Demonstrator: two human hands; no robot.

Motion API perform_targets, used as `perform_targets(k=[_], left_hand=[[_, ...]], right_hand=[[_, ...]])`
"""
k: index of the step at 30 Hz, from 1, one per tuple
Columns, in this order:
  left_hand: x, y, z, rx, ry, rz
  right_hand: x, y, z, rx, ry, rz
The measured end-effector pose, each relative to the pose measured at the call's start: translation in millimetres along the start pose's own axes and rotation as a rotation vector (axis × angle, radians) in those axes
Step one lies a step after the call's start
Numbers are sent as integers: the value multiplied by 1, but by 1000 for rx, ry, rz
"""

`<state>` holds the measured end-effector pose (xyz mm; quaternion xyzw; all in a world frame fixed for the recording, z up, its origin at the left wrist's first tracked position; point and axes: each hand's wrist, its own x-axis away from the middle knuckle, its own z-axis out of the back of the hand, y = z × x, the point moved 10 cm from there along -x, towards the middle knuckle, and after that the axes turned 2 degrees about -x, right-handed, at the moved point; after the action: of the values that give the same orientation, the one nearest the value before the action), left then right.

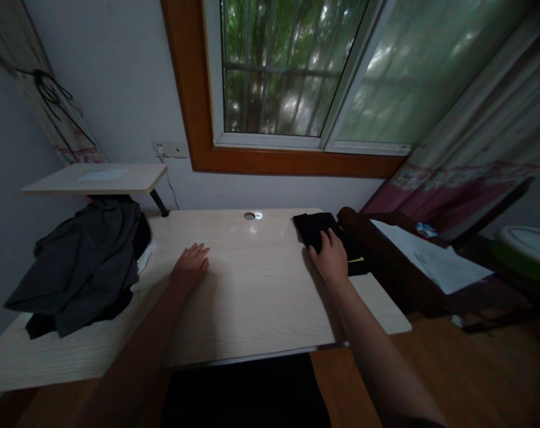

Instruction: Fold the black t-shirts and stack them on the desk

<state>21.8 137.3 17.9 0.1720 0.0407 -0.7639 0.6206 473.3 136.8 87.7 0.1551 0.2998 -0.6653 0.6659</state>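
At the left of the frame, a loose grey-and-black pile sits on the desk, partly under the shelf, perhaps just heaped there, as its folds look unsorted. Left of centre, the left hand is held palm down, fingers extended and pinching nothing, perhaps for support; whether it touches the desk, I cannot tell. Right of centre, the right hand lies over the black cloth, fingers slightly spread, thumb apart, no pinch visible, probably keeping it flat. The cloth lies flat near the desk's right end, beneath the fingers, showing beyond the fingertips and to the palm's right, where a yellow strip shows.
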Motion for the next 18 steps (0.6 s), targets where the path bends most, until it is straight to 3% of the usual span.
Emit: perform_targets(k=[6,18], left_hand=[[1,0,1,12,-17,6],[2,-1,0,8,-37,3]], right_hand=[[15,8,-21,98,-25,-5],[15,7,-16,90,-3,-27]])
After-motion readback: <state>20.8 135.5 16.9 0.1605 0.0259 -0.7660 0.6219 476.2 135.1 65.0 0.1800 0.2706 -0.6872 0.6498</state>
